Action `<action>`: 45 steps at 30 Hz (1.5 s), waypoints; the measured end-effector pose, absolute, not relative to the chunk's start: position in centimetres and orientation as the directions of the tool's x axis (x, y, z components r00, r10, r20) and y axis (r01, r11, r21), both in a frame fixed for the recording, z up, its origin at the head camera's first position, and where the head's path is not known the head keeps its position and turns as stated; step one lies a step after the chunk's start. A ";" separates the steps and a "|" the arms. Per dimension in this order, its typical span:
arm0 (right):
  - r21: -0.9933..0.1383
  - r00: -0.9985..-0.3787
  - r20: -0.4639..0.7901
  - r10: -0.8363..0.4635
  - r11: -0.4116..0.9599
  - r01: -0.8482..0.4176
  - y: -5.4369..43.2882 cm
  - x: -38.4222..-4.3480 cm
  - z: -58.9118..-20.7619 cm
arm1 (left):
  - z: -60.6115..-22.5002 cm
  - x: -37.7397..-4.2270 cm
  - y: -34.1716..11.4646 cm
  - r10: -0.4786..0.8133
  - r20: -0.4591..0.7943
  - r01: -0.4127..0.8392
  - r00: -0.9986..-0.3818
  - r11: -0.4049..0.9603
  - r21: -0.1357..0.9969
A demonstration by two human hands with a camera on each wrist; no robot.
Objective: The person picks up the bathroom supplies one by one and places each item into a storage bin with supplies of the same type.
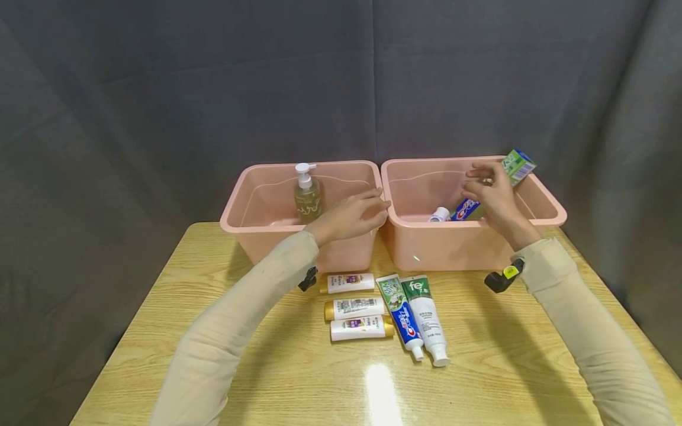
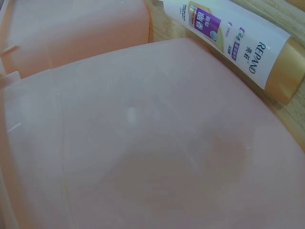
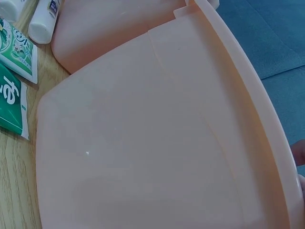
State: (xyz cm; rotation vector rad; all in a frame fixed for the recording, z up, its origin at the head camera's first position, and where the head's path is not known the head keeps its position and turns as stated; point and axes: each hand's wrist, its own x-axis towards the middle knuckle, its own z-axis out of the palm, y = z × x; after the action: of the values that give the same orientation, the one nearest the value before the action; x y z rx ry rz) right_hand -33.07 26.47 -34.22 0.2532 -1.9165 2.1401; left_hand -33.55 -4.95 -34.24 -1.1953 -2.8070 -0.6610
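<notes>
Appearing only in head view, left hand [image 1: 351, 216] hangs near pump bottle [image 1: 308, 200]

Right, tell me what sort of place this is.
Probably a staged indoor tabletop workspace: dark cloth hangs behind a wood-grain table, which holds two pink bins and toothpaste tubes.

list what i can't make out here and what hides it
Head: base of the pump bottle, behind the front of the left bin.
Head: whether the green box end and blue piece join, behind the right hand.
Head: fine print on the middle gold-capped tube, too small.
Right wrist: most of the right hand, past the right edge.
</notes>
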 end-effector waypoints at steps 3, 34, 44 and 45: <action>-0.948 -0.953 0.295 0.073 -0.104 -0.302 26.5 -33.0 -34.3 | -34.3 -33.6 -4.9 0.685 0.180 0.693 -0.706 0.616 0.376; -0.943 -0.942 0.334 0.034 0.019 -0.334 26.8 -33.2 -34.1 | -34.1 -33.6 -4.7 0.686 0.185 0.697 -0.704 0.615 0.369; -0.942 -0.942 0.335 0.022 0.021 -0.335 26.8 -33.3 -34.1 | -34.1 -33.6 -4.7 0.682 0.188 0.694 -0.707 0.618 0.369; -0.943 -0.943 0.331 0.021 0.027 -0.331 26.8 -33.3 -34.0 | -34.1 -33.6 -4.7 0.682 0.188 0.694 -0.707 0.617 0.370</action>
State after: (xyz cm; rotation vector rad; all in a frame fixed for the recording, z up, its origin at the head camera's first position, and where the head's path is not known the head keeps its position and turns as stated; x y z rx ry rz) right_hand -33.31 26.77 -34.03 0.3196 -2.0511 2.0044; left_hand -33.61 -4.71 -34.13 -1.1912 -2.7995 -0.6599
